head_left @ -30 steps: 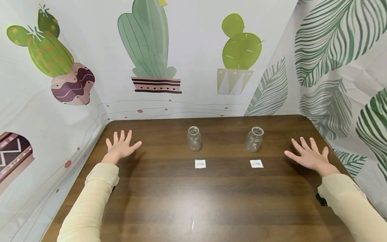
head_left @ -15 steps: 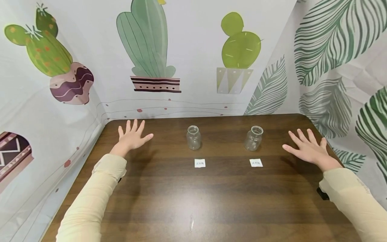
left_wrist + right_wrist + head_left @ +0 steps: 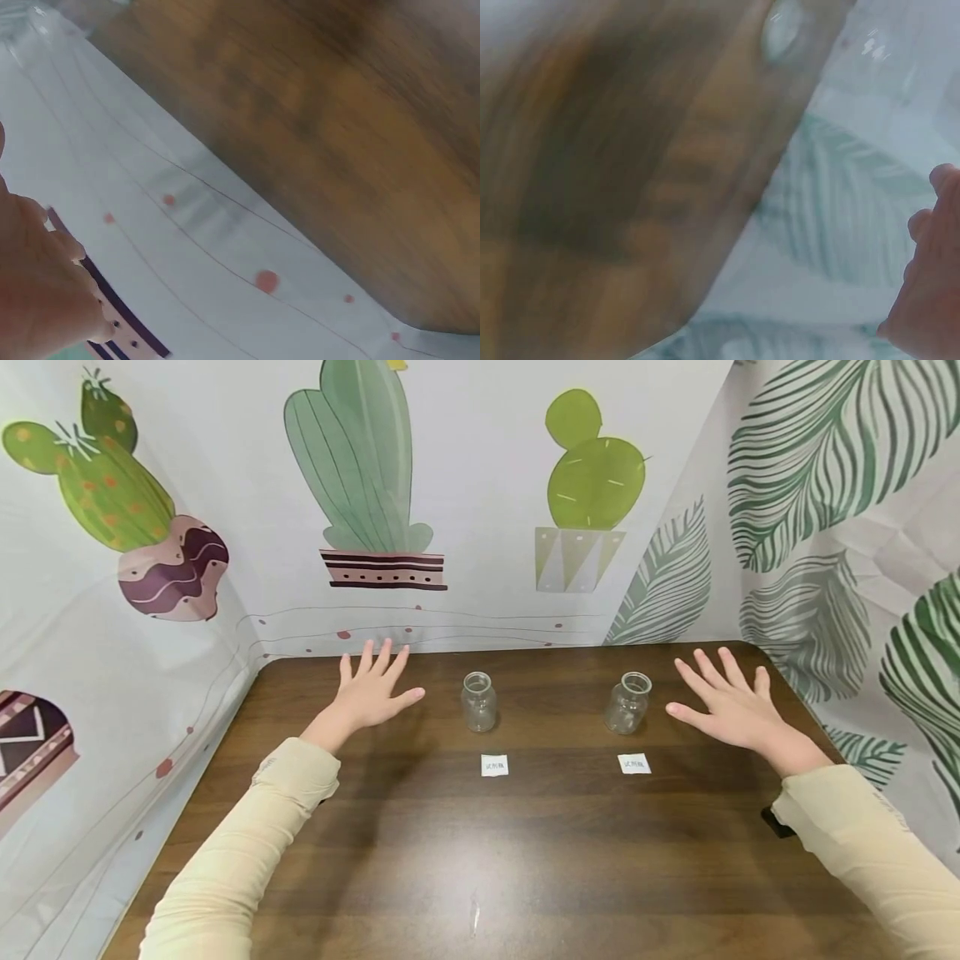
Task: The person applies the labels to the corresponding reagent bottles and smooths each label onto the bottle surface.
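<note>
Two small clear glass jars without lids stand upright toward the back of the table. My left hand (image 3: 367,695), fingers straight and spread, hovers to the left of the left jar (image 3: 479,702). Spread the same way, my right hand (image 3: 731,708) is just right of the right jar (image 3: 627,703), thumb tip near it. Neither hand holds anything. In the left wrist view the left hand (image 3: 41,277) shows at the lower left edge. The right wrist view is blurred, with the right hand (image 3: 930,277) at its right edge.
In front of the left jar lies a white paper label (image 3: 494,766) with printed characters; a matching label (image 3: 634,764) lies before the right one. The brown wooden table (image 3: 450,852) ends at a cloth backdrop (image 3: 487,510) printed with cacti and leaves.
My left hand has moved right and farther back, closer to the left jar. My right hand has moved left and slightly back toward the right jar. Jars and labels stay put.
</note>
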Tool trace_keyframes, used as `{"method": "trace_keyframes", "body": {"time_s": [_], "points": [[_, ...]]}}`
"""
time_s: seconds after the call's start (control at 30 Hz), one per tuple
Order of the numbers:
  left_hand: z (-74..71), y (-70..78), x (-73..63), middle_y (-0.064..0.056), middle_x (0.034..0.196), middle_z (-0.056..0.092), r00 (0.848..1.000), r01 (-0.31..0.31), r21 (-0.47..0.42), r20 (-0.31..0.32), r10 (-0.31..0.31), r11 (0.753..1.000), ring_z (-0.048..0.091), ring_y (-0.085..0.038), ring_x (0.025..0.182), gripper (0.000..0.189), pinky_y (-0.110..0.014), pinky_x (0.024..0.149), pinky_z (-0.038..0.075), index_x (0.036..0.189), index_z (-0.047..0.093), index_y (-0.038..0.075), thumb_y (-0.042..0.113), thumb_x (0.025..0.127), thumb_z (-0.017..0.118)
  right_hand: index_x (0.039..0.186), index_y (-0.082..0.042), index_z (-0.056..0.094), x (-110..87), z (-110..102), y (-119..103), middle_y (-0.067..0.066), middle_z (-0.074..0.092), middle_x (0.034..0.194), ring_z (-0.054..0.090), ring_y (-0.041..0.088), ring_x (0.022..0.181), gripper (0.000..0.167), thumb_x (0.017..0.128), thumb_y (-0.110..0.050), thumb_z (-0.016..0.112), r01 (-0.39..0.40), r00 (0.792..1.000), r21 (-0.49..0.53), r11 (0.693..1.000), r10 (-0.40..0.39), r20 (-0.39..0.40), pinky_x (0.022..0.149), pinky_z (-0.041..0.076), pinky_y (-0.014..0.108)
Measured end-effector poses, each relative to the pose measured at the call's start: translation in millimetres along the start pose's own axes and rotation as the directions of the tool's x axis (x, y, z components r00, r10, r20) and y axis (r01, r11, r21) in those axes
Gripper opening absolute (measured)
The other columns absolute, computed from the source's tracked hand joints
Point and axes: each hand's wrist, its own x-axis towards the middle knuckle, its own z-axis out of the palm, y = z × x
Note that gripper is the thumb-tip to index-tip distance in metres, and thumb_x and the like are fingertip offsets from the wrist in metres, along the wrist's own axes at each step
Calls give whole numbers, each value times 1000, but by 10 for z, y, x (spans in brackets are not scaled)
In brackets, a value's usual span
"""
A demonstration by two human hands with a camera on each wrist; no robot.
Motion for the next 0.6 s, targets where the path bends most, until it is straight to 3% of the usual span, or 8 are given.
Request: {"method": "trace_keyframes", "body": {"time_s": [0.2, 0.4, 0.5, 0.6], "points": [[11, 185, -41, -7, 149, -2, 991, -95, 18, -89, 96, 995, -13, -28, 135, 78, -60, 101, -8, 142, 4, 25, 68, 82, 27, 142, -26, 9, 70, -39, -335, 9, 4, 149, -17, 27, 135, 74, 84, -59, 39, 87, 995, -7, 996, -87, -42, 94, -8, 67], [81, 286, -95, -6, 150, 2, 963, -201, 43, -175, 205, 979, -6, -27, 137, 74, -60, 101, -3, 142, 13, 22, 63, 84, 34, 142, -27, 14, 122, 18, -606, 7, 8, 149, -15, 23, 136, 72, 83, -57, 44, 181, 981, -4, 983, -181, -68, 96, -3, 66], [144, 318, -121, -7, 149, 11, 933, -267, 69, -230, 276, 961, 2, -27, 137, 71, -59, 102, 2, 141, 21, 20, 59, 84, 38, 141, -29, 14, 147, 75, -719, 5, 8, 149, -14, 22, 136, 72, 82, -56, 46, 228, 971, 10, 974, -227, -80, 98, -3, 65], [222, 338, -136, -8, 145, 26, 884, -344, 98, -302, 358, 934, 19, -28, 134, 65, -55, 103, 12, 136, 33, 18, 54, 84, 46, 141, -28, 16, 179, 150, -830, 6, 11, 149, -10, 24, 137, 73, 82, -55, 48, 288, 954, 41, 957, -283, -96, 99, 0, 63]]}}
